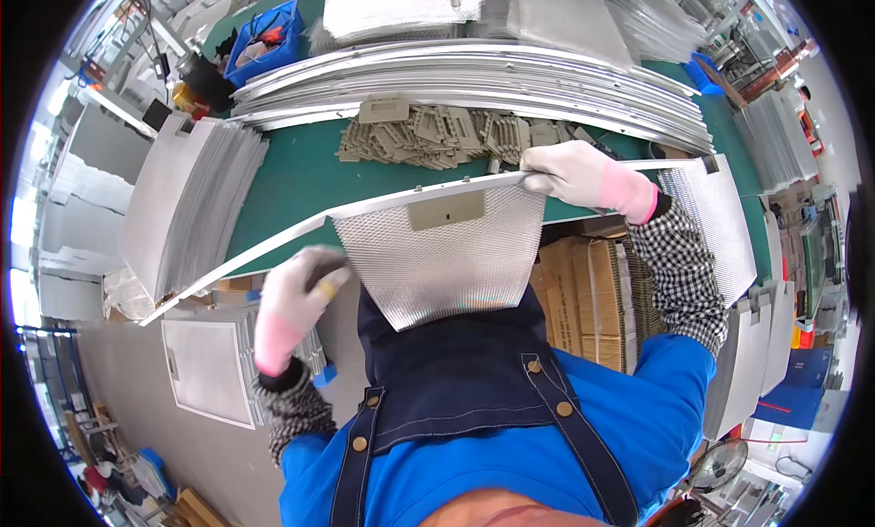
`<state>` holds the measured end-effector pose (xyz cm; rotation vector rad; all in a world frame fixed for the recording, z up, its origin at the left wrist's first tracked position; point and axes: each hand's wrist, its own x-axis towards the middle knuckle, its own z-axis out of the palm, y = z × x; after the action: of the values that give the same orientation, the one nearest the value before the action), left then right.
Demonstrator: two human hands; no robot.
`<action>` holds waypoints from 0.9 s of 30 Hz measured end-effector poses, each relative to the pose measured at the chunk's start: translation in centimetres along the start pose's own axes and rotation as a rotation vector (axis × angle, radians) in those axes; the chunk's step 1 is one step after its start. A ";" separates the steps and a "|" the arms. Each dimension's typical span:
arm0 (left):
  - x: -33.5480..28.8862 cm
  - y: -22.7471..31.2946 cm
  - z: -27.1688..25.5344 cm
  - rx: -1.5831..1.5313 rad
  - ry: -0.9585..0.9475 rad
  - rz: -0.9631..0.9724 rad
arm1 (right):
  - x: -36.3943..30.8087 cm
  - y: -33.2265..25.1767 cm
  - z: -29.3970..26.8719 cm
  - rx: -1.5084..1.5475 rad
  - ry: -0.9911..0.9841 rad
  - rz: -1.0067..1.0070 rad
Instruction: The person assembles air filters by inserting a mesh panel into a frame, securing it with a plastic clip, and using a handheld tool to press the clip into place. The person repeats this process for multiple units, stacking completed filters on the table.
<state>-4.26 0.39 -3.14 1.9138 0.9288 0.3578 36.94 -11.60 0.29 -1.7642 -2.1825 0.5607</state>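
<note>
A silver mesh filter panel [447, 263] with a tan plastic handle plate [445, 210] hangs in front of my chest, set into a long metal frame strip [273, 245]. My right hand [579, 176], in a white and pink glove, grips the strip's upper edge at the panel's right corner. My left hand [296, 304], gloved the same way, is closed on a small dark tool [330, 276] pressed near the panel's lower left corner.
The green table [292, 176] carries a pile of tan plastic handle plates [437, 135], long stacked metal strips [474, 76] and a stack of mesh panels [187, 204] at left. Cardboard boxes [583, 290] stand below right. A blue bin [264, 35] sits far left.
</note>
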 end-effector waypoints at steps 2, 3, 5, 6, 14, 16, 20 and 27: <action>-0.8 3.1 -0.8 0.278 0.155 0.084 | 0.7 -0.6 -0.6 0.043 -0.103 0.028; 0.4 4.7 0.1 0.594 0.403 0.511 | 1.4 -0.8 -0.7 0.034 -0.129 0.002; 2.7 7.8 0.8 0.795 0.359 0.681 | 3.0 -1.5 -1.6 0.108 -0.296 0.066; 3.6 6.6 1.5 0.812 0.251 0.624 | 3.1 -1.8 -2.0 0.128 -0.366 0.080; 5.3 4.6 0.8 0.605 0.069 0.299 | -0.6 -0.4 2.9 0.659 -0.072 0.247; 5.5 4.3 0.8 0.565 0.065 0.276 | -1.6 -1.4 7.0 0.975 0.254 0.299; 6.1 3.2 1.0 0.564 0.090 0.238 | -3.2 -2.2 12.8 1.107 0.458 0.344; 7.2 1.9 1.4 0.519 0.086 0.148 | -8.2 -4.8 20.1 1.289 0.404 0.596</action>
<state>2.17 4.27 -3.17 2.4660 1.0078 0.3063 25.54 -22.92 -15.11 -1.4460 -0.5995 1.2143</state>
